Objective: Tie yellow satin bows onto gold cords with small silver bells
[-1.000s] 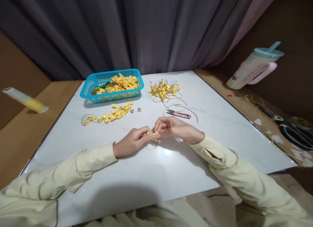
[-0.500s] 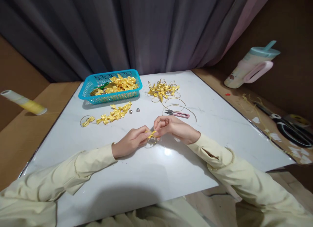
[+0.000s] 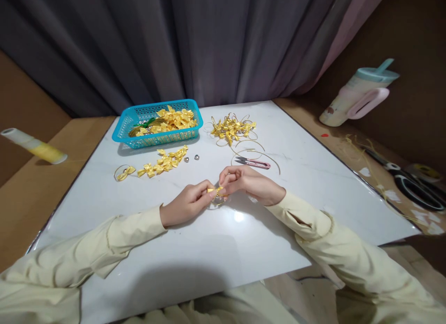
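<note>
A small yellow ribbon bow is pinched between my two hands, with a loop of thin gold cord hanging under it. My left hand grips the bow's left side between thumb and fingertips. From the right, my right hand holds its other side, fingers curled. A small silver bell may sit below the bow, but it is too small to be sure. Beyond my right hand lie pink-handled thread snips among loose gold cords. Two silver bells rest past my left hand, beside a row of yellow bows.
A blue basket of yellow bows and gold cord stands at the back left. To its right is a pile of corded bows. A tumbler and black-handled scissors are on the right; a yellow thread spool is at left.
Both hands stay almost in place. The bow has turned slightly between my fingertips, and the left fingers have shifted a little on it.
</note>
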The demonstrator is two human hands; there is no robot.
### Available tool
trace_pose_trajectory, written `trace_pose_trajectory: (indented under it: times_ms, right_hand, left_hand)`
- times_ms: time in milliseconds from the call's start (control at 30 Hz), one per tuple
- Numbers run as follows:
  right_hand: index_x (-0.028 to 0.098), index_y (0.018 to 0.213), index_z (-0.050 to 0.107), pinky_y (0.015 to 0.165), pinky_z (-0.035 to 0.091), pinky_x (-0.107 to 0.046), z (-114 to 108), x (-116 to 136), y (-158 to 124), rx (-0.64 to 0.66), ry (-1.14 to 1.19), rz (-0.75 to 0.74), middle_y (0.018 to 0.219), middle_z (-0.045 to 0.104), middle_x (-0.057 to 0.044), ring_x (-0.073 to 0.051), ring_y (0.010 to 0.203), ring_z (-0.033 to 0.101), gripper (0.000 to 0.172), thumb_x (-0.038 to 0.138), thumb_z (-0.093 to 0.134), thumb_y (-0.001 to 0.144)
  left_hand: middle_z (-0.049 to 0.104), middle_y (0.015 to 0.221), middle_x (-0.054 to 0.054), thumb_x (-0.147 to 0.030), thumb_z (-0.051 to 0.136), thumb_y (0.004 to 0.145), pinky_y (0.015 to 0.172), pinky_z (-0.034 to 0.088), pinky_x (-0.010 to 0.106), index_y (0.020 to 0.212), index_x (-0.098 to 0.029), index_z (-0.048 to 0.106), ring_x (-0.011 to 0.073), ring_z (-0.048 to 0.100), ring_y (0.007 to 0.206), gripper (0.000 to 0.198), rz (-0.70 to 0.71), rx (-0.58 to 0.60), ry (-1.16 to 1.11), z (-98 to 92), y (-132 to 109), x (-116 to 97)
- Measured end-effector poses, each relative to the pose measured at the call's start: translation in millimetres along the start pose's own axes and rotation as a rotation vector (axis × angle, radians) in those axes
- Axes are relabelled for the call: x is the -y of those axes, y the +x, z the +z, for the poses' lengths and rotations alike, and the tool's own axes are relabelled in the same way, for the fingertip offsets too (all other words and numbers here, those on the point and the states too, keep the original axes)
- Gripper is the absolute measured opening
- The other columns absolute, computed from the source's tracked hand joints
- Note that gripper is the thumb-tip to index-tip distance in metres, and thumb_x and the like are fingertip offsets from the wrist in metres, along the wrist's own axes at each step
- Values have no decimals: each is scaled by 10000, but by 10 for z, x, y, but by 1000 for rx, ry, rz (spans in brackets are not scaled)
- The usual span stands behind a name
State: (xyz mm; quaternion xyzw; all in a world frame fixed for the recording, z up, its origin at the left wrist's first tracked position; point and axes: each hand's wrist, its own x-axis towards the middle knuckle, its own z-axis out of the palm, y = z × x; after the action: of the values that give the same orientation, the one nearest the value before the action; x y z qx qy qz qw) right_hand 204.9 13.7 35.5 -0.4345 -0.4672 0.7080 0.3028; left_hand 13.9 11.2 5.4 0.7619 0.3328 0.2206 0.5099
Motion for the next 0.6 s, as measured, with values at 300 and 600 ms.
trace_pose_trajectory:
  times_ms: [300, 600]
  right_hand:
    - [136, 757, 589, 687, 439, -224, -56, 16, 43, -1, 2, 79, 714, 618, 0, -82, 652, 553, 98, 207, 648, 723]
    - [138, 932, 617, 837, 441, -250, -65, -2, 126, 84, 262, 188, 922, 671, -68, -118, 826, 627, 163, 168, 497, 826]
  left_hand:
    - [376, 519, -73, -355, 389, 892, 495, 278, 208, 759, -166, 446, 77, 325, 488, 238, -12, 4, -16, 1, 18, -2]
    - [355, 533, -65, -306, 413, 867, 523, 277, 217, 690, -167, 435, 83, 337, 512, 227, 77, -20, 151, 21, 28, 5]
